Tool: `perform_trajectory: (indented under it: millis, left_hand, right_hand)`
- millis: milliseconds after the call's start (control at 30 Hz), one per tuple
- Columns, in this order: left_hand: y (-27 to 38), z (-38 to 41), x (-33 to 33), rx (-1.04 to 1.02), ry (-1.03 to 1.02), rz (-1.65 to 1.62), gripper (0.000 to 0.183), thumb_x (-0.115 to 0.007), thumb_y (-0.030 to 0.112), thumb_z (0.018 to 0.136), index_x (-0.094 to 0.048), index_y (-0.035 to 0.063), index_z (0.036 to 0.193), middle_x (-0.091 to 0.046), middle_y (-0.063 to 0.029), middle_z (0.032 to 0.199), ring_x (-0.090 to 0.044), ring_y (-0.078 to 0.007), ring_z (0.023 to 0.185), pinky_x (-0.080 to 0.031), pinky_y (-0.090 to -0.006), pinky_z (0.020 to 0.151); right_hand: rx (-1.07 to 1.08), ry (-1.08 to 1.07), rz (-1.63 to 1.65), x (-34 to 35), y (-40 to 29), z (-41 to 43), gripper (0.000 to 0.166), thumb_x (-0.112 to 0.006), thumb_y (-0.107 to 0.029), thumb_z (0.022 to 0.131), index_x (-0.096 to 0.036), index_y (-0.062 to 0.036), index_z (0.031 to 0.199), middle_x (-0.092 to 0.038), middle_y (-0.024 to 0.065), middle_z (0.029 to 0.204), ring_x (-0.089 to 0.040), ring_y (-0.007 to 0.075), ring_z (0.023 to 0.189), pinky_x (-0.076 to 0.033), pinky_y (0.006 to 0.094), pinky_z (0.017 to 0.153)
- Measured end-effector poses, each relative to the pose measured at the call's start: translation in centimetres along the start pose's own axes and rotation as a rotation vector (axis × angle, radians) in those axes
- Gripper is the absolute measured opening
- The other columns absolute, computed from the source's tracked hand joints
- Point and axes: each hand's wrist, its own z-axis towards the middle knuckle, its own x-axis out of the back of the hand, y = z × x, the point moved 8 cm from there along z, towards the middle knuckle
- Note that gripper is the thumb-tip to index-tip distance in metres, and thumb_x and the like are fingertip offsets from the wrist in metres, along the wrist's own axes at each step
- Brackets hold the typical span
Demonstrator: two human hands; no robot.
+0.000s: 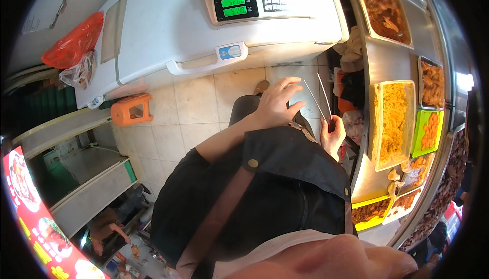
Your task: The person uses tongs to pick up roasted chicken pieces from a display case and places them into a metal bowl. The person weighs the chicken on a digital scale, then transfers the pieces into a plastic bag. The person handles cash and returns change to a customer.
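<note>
My left hand (280, 99) is held in front of my dark apron (282, 164), back of the hand up. Its fingers are spread and slightly curled, with nothing seen in them, and a ring is on one finger. To its right, my right hand (333, 135) grips slim metal tongs (316, 97) at their lower end. The two thin arms of the tongs point away from me, apart at the tips, with nothing between them. Those tips are close to my left fingertips. Tiled floor (198, 107) lies beyond the hands.
On the right, a metal counter (361, 187) bears a tray of yellow shredded food (393, 126), a green tray (418, 149) and other food trays. Ahead, a digital scale (237, 2) stands on a white chest freezer (160, 23). An orange stool (131, 109) and another person (110, 229) are leftward.
</note>
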Motion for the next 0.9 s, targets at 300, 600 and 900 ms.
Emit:
perform_trajectory:
  millis: [300, 600, 900]
  left_hand:
    - [2.4, 1.7, -1.0, -0.241, 0.047, 0.115, 0.032, -0.075, 0.015, 0.072, -0.062, 0.0010, 0.098, -0.057, -0.0134, 0.121, -0.055, -0.0332, 0.111, -0.048, -0.0408, 0.090]
    - [4.7, 3.0, -5.9, -0.296, -0.113, 0.058, 0.038, -0.075, 0.018, 0.074, -0.060, -0.0008, 0.104, -0.057, -0.0157, 0.119, -0.053, -0.0346, 0.110, -0.045, -0.0420, 0.093]
    - [10.2, 5.9, -10.9, -0.524, -0.173, -0.008, 0.041, -0.074, 0.020, 0.077, -0.058, -0.0023, 0.107, -0.055, -0.0177, 0.120, -0.052, -0.0363, 0.111, -0.043, -0.0428, 0.094]
  right_hand:
    - [-0.022, 0.037, 0.086, 2.4, 2.3, 0.9, 0.021, -0.073, -0.007, 0.082, -0.055, -0.0010, 0.091, -0.051, -0.0002, 0.071, -0.049, 0.0067, 0.064, -0.042, 0.0201, 0.059]
    - [-0.181, 0.178, -0.018, 4.7, 5.6, -2.5, 0.027, -0.076, -0.013, 0.079, -0.052, -0.0044, 0.072, -0.045, -0.0005, 0.055, -0.038, 0.0081, 0.051, -0.036, 0.0258, 0.047]
    - [-0.332, 0.130, 0.079, 6.4, 9.5, -6.0, 0.036, -0.073, -0.012, 0.081, -0.044, -0.0026, 0.063, -0.036, 0.0018, 0.051, -0.031, 0.0079, 0.052, -0.031, 0.0280, 0.046]
